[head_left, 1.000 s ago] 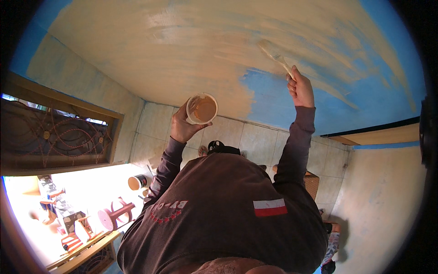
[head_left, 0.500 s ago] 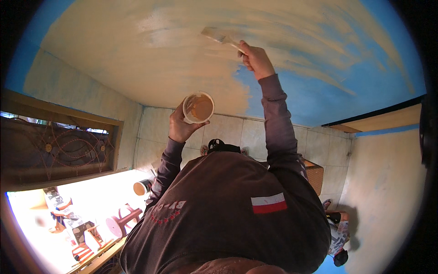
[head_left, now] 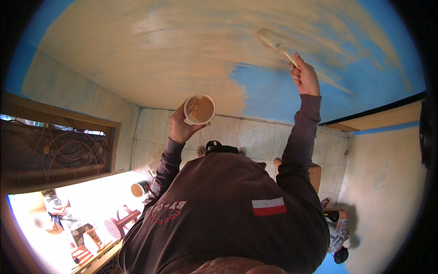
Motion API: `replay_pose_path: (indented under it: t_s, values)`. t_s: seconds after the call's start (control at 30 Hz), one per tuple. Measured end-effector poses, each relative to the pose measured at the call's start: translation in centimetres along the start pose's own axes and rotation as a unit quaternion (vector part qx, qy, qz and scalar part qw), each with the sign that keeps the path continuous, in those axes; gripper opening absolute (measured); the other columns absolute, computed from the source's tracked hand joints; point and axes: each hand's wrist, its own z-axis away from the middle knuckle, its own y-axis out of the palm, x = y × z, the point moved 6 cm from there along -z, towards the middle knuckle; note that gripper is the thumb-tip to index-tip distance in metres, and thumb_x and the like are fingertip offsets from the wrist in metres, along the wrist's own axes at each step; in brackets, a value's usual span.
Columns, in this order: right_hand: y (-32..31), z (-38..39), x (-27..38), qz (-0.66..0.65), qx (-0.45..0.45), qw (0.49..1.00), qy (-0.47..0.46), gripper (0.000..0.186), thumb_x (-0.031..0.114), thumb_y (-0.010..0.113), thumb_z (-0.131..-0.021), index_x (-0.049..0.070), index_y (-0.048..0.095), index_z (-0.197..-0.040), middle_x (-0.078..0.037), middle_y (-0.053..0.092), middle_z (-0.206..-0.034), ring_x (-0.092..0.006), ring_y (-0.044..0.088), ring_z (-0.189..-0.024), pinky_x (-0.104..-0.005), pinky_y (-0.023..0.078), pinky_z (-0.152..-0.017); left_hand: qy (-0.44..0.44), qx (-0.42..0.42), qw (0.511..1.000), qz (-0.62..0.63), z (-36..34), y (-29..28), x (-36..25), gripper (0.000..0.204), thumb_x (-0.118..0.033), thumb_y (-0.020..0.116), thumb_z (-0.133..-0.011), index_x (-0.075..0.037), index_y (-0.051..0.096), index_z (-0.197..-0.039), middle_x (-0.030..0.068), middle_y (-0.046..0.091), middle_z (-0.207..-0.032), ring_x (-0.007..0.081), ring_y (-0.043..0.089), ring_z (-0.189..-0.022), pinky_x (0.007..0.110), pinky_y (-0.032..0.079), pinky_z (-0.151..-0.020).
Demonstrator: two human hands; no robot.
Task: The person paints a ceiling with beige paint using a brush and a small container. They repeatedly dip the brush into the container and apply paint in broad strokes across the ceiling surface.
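My left hand (head_left: 181,128) grips a white plastic cup (head_left: 200,108) of tan paint, held upright at chest height with the inside showing. Up and to the right, my right hand (head_left: 305,76) is closed round the handle of a flat paintbrush (head_left: 276,44). The bristles lie against or very close to the wall (head_left: 173,55), which carries streaky tan paint over blue; I cannot tell if they touch. A solid blue patch (head_left: 269,93) shows below the brush, and blue also borders the tan at both far edges.
A grilled window (head_left: 59,150) is at left, above a bright opening with a pink stool (head_left: 117,227) and a paint bucket (head_left: 139,189). Tiled floor (head_left: 219,132) runs along the wall's foot. A wicker item (head_left: 314,178) and a crouching person (head_left: 337,228) are at right.
My right hand and brush swept left along the wall, then came back right, now slightly higher than a second ago. The cup barely moved. The crouching person shows more at lower right.
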Motion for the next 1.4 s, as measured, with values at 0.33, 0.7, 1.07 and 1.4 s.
replay_pose_path:
  t_s: [0.33, 0.7, 1.07, 1.4]
  values:
    - [9.6, -3.4, 1.4, 0.191, 0.049, 0.974, -0.113, 0.049, 0.046, 0.056, -0.1, 0.002, 0.064, -0.079, 0.003, 0.045, -0.055, -0.0078, 0.036, -0.046, -0.0253, 0.03, -0.044, -0.034, 0.047, 0.998, 0.001, -0.8, -0.2, -0.8, 0.096, -0.032, 0.096, -0.06, 0.002, 0.049, -0.137, 0.0166, 0.061, -0.132, 0.026, 0.059, -0.123, 0.042, 0.05, -0.104]
    - [-0.7, 2.3, -7.9, 0.364, -0.126, 0.888, -0.253, 0.025, 0.028, 0.065, -0.095, 0.004, 0.071, -0.098, -0.016, 0.068, -0.076, -0.0274, 0.061, -0.061, -0.0345, 0.048, -0.06, -0.055, -0.02, 0.998, 0.039, 0.6, -0.4, 0.0, 0.092, -0.023, 0.096, -0.06, 0.002, 0.051, -0.136, 0.0148, 0.062, -0.131, 0.024, 0.059, -0.122, 0.042, 0.049, -0.105]
    - [1.0, -2.8, -13.5, 0.538, -0.085, 0.784, -0.299, 0.031, 0.036, 0.061, -0.095, 0.006, 0.067, -0.096, -0.018, 0.068, -0.091, -0.0389, 0.066, -0.084, -0.0466, 0.053, -0.072, -0.029, -0.033, 0.998, 0.036, 0.4, 0.0, -1.4, 0.089, -0.023, 0.096, -0.06, 0.002, 0.054, -0.134, 0.0132, 0.065, -0.126, 0.0204, 0.063, -0.117, 0.037, 0.052, -0.099]
    - [-15.8, 2.6, -11.4, 0.497, -0.244, 0.799, -0.234, 0.025, 0.026, 0.063, -0.095, 0.002, 0.065, -0.087, -0.017, 0.058, -0.068, -0.0306, 0.055, -0.059, -0.0386, 0.047, -0.058, -0.057, -0.012, 0.998, 0.022, 0.5, -0.1, -2.2, 0.088, -0.022, 0.096, -0.06, 0.001, 0.054, -0.134, 0.0129, 0.063, -0.13, 0.0217, 0.059, -0.122, 0.04, 0.049, -0.104]
